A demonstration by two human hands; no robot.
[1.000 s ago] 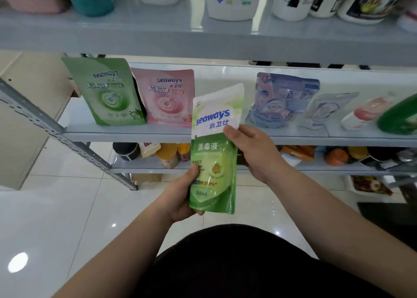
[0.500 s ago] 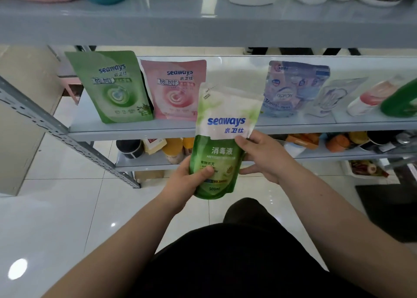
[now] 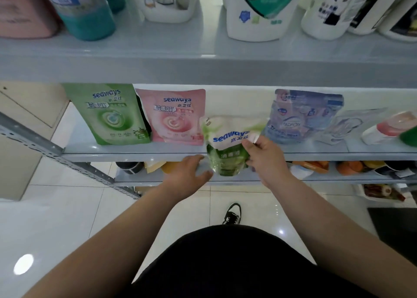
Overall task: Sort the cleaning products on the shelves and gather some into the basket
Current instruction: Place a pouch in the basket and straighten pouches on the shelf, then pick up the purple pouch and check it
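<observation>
A green-and-white Seaways refill pouch (image 3: 225, 149) hangs at the front edge of the middle shelf (image 3: 135, 156), in the gap between a pink Seaways pouch (image 3: 176, 117) and a blue pouch (image 3: 302, 117). My right hand (image 3: 264, 160) grips its right side near the label. Just left of the pouch's base is my left hand (image 3: 189, 176), fingers spread and off the pouch. A larger green Seaways pouch (image 3: 110, 115) stands at the shelf's left end. No basket is in view.
Bottles and jugs line the top shelf (image 3: 203, 56). A clear pouch (image 3: 347, 126) and a lying pink-capped bottle (image 3: 388, 128) sit at the middle shelf's right. The lower shelf (image 3: 248, 178) holds small orange and dark items. A slanted metal brace (image 3: 45, 149) runs at left.
The pouch has moved forward and up to the shelf edge. My left hand has let go of it and opened; my right hand still holds it.
</observation>
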